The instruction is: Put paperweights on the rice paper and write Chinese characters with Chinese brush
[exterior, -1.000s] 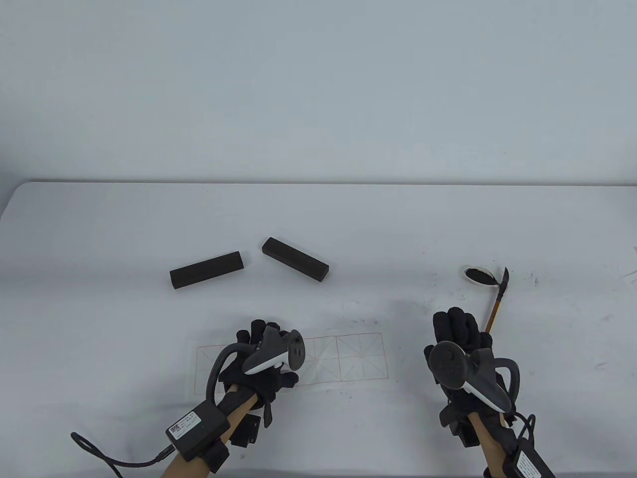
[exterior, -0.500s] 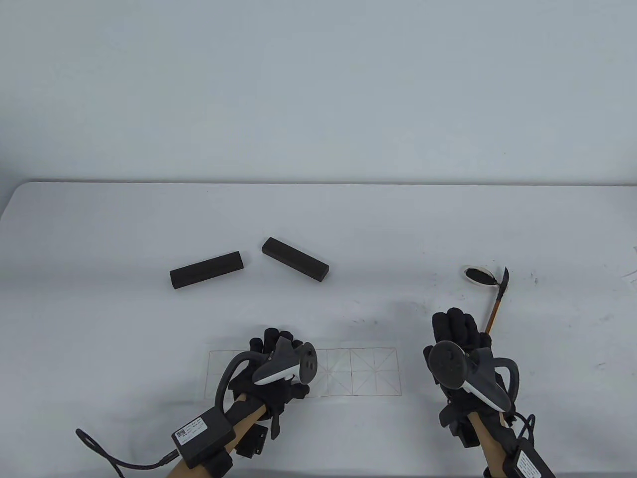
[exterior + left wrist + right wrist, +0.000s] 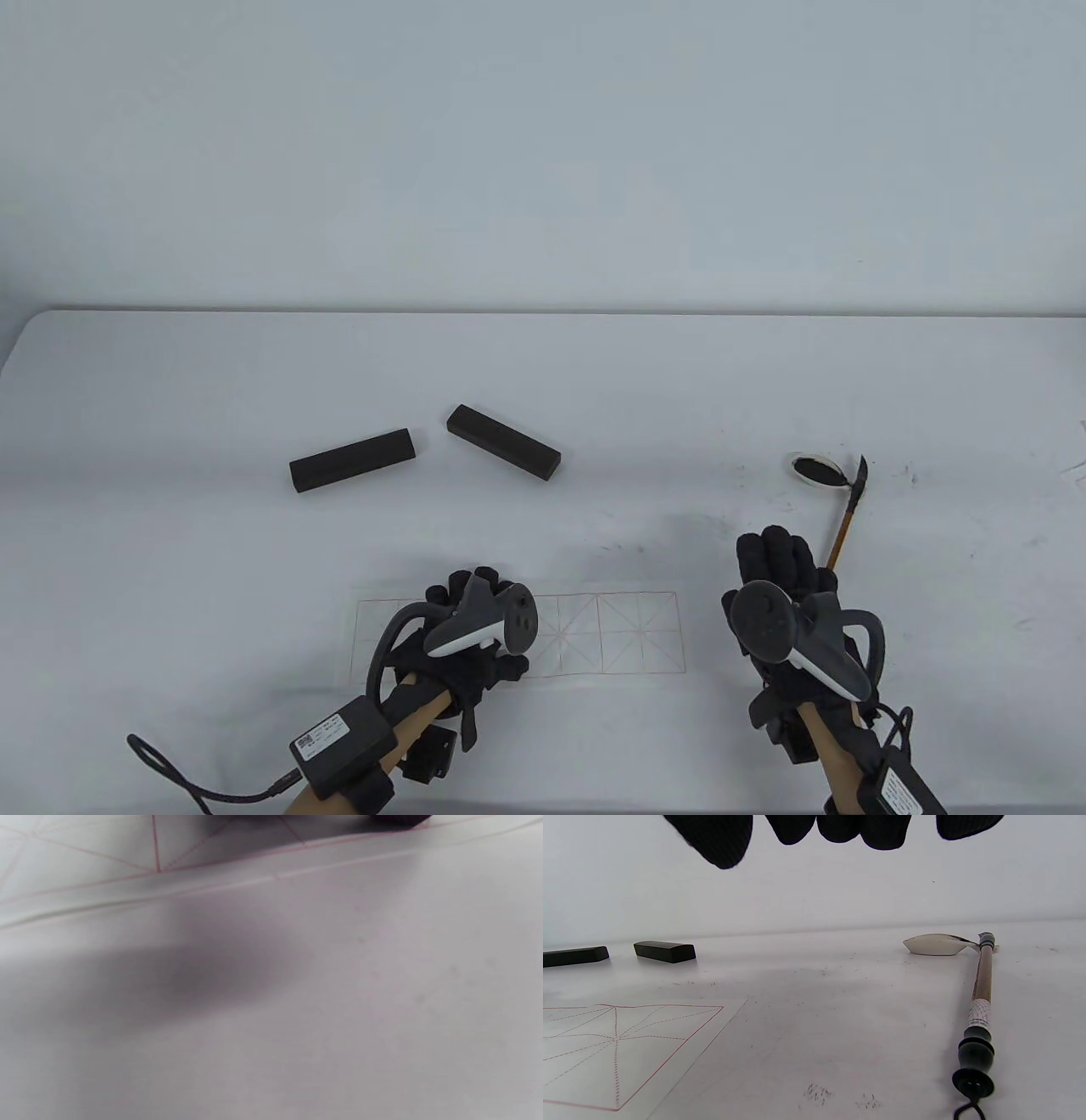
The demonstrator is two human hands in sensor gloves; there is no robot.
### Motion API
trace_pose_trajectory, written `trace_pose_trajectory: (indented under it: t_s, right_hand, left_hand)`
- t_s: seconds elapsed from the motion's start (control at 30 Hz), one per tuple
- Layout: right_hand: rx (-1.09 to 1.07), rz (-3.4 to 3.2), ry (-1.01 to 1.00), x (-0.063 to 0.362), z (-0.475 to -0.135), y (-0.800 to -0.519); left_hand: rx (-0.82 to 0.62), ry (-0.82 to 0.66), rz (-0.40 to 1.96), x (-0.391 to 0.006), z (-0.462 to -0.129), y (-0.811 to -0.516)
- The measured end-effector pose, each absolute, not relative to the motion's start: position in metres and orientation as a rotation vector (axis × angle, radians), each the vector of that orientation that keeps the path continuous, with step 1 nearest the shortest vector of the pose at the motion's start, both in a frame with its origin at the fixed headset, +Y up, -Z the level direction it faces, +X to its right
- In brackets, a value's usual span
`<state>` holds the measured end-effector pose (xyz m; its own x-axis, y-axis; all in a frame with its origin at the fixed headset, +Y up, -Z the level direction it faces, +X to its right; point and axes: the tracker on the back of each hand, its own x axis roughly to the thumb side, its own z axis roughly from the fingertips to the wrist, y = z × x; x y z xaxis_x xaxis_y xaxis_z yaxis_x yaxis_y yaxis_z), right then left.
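Black gloves on both hands. Left hand point(image 3: 462, 645) lies low over the sheet of rice paper point(image 3: 628, 632), toward that sheet's left part, fingers spread forward and looking relaxed; whether they press the paper or only hover I cannot tell, since the tracker point(image 3: 488, 624) covers most of the hand. It holds nothing that shows. The left wrist view gives only a dark glove edge at the top, the paper's red grid lines point(image 3: 157, 853) and its near edge, all blurred.

Right hand point(image 3: 785, 586) is off the paper, to its right, above the bare table point(image 3: 170, 382). Its fingertips point(image 3: 721, 840) hang loose in the right wrist view with nothing between them (grip released). Its tracker point(image 3: 793, 637) sits on the back of the hand.

Outward from the right hand: the brush point(image 3: 847, 519) lies on the table just beyond the fingers, brown shaft, dark tip pointing away from the person. The tip end rests beside a small white dish point(image 3: 816, 469) with black ink in it; touching or not, I cannot say.

Two dark paperweights lie further back, well apart from the paper. The left paperweight point(image 3: 352, 460) and the right paperweight point(image 3: 504, 441) angle toward each other, near ends close but separate. Neither is on the paper.

Paper printed with red squares crossed by diagonals, long side running left to right. Small ink specks point(image 3: 818, 1092) mark the table near the right hand.
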<state>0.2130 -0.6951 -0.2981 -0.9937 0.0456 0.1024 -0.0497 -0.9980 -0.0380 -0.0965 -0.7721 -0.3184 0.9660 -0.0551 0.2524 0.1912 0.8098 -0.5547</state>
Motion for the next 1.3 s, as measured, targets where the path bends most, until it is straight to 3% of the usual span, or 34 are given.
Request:
trace_pose_trajectory:
  t_s: [0.43, 0.67, 0.97, 1.3]
  right_hand:
    - [0.156, 3.083, -0.067, 0.213, -0.298, -0.694]
    - [0.149, 3.082, -0.067, 0.214, -0.298, -0.695]
    - [0.15, 3.068, -0.09, 0.215, -0.297, -0.691]
    - [0.125, 3.063, -0.082, 0.22, -0.299, -0.691]
  left_hand:
    - [-0.623, -0.235, -0.038, -0.104, -0.321, -0.769]
    - [-0.518, -0.188, 0.075, -0.135, -0.33, -0.743]
    - [-0.38, 0.216, 0.21, -0.216, -0.387, -0.695]
    - [-0.417, 0.549, 0.122, -0.264, -0.458, -0.711]
